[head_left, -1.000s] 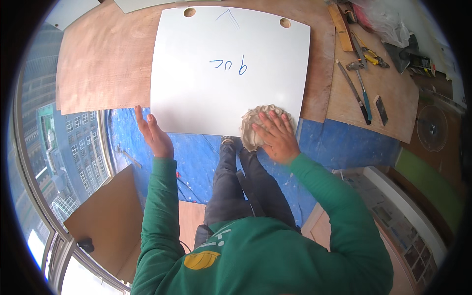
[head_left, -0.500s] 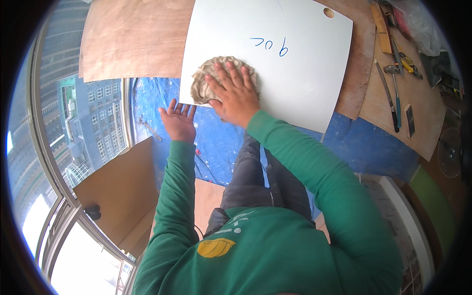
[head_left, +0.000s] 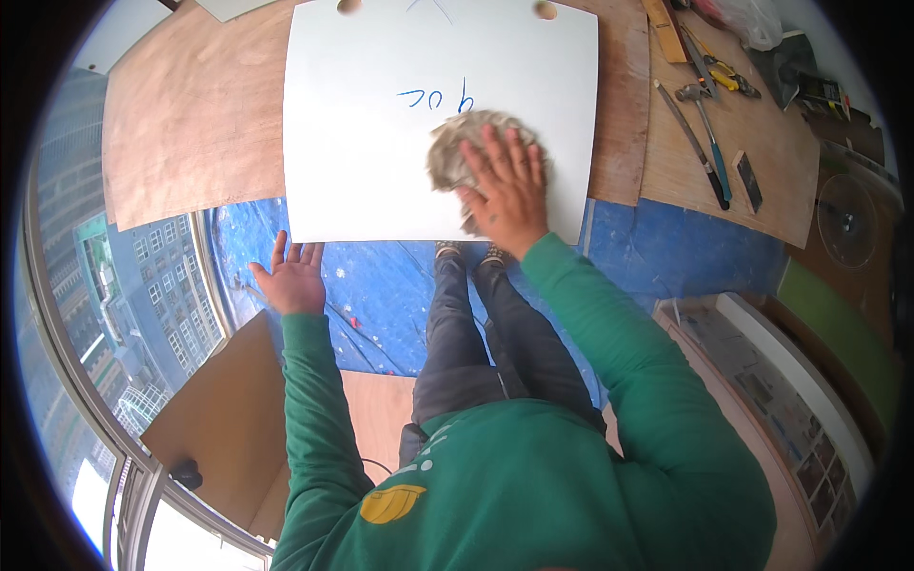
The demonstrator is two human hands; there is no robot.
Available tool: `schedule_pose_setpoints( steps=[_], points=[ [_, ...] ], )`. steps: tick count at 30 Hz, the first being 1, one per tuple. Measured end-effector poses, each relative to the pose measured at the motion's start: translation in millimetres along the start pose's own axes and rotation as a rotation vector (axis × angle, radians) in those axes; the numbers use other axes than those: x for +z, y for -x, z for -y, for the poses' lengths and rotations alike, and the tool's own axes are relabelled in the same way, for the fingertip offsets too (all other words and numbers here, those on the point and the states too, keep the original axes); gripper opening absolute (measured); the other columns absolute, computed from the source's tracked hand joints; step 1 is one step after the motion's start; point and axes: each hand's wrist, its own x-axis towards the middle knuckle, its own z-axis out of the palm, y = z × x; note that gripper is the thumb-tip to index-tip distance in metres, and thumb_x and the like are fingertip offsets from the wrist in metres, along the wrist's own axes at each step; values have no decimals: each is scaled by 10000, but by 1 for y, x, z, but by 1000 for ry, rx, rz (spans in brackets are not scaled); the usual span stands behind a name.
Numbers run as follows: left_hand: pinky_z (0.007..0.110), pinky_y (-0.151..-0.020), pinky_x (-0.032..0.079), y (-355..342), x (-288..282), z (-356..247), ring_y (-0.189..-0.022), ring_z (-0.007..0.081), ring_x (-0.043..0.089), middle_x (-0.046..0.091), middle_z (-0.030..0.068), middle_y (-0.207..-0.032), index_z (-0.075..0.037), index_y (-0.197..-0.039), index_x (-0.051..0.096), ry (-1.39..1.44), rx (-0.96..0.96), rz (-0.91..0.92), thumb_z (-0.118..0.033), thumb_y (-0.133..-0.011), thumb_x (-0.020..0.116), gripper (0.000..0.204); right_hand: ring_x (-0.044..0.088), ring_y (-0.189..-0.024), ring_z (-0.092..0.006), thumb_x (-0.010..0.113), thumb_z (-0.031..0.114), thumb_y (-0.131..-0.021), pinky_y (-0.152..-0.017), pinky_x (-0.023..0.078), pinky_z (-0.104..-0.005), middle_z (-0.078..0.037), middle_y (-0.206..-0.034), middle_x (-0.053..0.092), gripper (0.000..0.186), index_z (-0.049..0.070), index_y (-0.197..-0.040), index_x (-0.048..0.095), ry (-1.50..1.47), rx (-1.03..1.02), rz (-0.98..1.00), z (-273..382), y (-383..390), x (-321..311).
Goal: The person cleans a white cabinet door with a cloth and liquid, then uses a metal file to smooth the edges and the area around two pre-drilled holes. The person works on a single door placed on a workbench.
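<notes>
A white board [head_left: 367, 152] with blue pen marks and two round holes at its far edge lies before me. My right hand [head_left: 509, 181] holds a crumpled beige rag [head_left: 455, 143] down against the board's near right part, palm down, fingers stretched over the cloth. The rag is slightly blurred. At the near left corner of the board is my left hand [head_left: 293, 284], palm up and open, fingers extended. Its fingertips reach the board's near edge and some are hidden under it; whether they press on it I cannot tell.
Plywood sheets [head_left: 190, 133] extend on both sides of the board. At right lie a hammer [head_left: 705, 109], a long thin tool [head_left: 693, 147] and yellow-handled pliers [head_left: 728, 78]. Blue sheeting [head_left: 381, 295] covers the floor. A brown cardboard piece [head_left: 228, 419] stands by the window at left.
My right hand has slid the rag rightward across the board. The view has shifted, so the board appears farther left. My left hand stays by the near left corner.
</notes>
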Motion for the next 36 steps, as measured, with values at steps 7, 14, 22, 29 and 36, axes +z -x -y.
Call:
schedule_pose_setpoints(
  steps=[7,14,22,29,36],
  points=[
    [506,-1272,228,-4,23,13,-1559,374,272,321,249,-1631,14,-1606,283,-811,544,-152,-583,-1095,353,788,204,-1599,-341,437,575,-1065,-1293,100,-594,-53,-1735,267,646,254,-1625,401,125,274,-284,-175,-114,-24],
    [506,-1252,233,-39,117,29,-1540,364,299,341,232,-1651,-17,-1567,413,-1089,1033,269,-459,-1093,486,652,247,-1585,-330,559,521,-1025,-1278,146,-592,-47,-1715,317,642,271,-1605,439,70,86,-77,-43,-10,-6],
    [562,-1293,32,-105,176,52,-1605,299,188,315,122,-1699,-122,-1582,422,-1483,1106,60,-517,-1079,415,640,376,-1502,-416,583,304,-1058,-1233,301,-485,-193,-1649,392,507,89,-1514,530,-280,535,-57,-90,109,-66],
    [529,-1300,71,-97,190,58,-1612,289,168,257,115,-1725,-108,-1620,353,-1706,1021,46,-575,-1078,360,716,623,-1157,-311,567,368,-1089,-1024,468,-396,-194,-1293,657,447,-12,-1310,647,-382,621,-277,-158,-5,-149],
    [505,-1314,44,-96,195,60,-1621,266,136,224,100,-1739,-121,-1638,322,-1793,998,18,-587,-1069,337,736,598,-1165,-207,642,281,-1058,-1062,424,-338,-92,-1254,687,382,-17,-1297,657,-1052,466,-279,-201,-150,-142]
  ],
)
